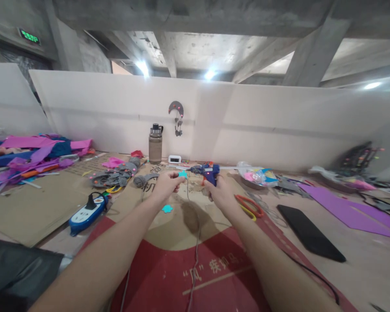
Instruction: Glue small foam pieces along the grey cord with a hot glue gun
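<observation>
My left hand pinches a small turquoise felt cutout between thumb and fingers, above the cardboard. Wrapped round the handle of a blue hot glue gun is my right hand. The gun's nozzle points left, close to the cutout; whether they touch I cannot tell. A second turquoise cutout lies flat on the cardboard below my left hand. A thin grey cord runs down the cardboard between my forearms.
Orange-handled scissors and a black phone lie at right. A blue-and-white power strip is at left, near grey felt scraps. Behind stand a water bottle and a small white clock. A bowl of scraps sits right of the gun.
</observation>
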`<state>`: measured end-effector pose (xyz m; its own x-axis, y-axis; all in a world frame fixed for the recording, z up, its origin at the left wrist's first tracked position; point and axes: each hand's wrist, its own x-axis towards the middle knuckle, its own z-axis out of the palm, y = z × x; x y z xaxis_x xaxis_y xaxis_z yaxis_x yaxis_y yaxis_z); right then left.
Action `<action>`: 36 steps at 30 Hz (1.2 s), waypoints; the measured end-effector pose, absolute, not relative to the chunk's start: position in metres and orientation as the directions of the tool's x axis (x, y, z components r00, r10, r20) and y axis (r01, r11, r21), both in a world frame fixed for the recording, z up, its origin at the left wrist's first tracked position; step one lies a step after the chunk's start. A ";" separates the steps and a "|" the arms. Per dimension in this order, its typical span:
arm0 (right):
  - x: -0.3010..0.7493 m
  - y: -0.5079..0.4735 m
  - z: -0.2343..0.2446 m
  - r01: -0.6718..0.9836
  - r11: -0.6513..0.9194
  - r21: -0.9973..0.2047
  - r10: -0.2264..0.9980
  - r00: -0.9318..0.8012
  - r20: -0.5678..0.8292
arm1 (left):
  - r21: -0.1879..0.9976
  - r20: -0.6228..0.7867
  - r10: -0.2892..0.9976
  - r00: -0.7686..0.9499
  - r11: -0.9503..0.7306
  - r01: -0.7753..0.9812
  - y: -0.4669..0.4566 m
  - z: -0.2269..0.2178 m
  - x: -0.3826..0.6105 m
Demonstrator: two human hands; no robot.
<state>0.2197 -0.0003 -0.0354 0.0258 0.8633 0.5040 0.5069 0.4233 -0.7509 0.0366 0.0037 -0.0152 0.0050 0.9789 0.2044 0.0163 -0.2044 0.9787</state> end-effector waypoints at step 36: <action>0.210 -0.014 -0.019 0.572 0.569 -0.591 0.747 -0.058 0.663 | 0.963 0.223 0.957 0.188 -0.246 0.114 -0.013 -0.011 0.053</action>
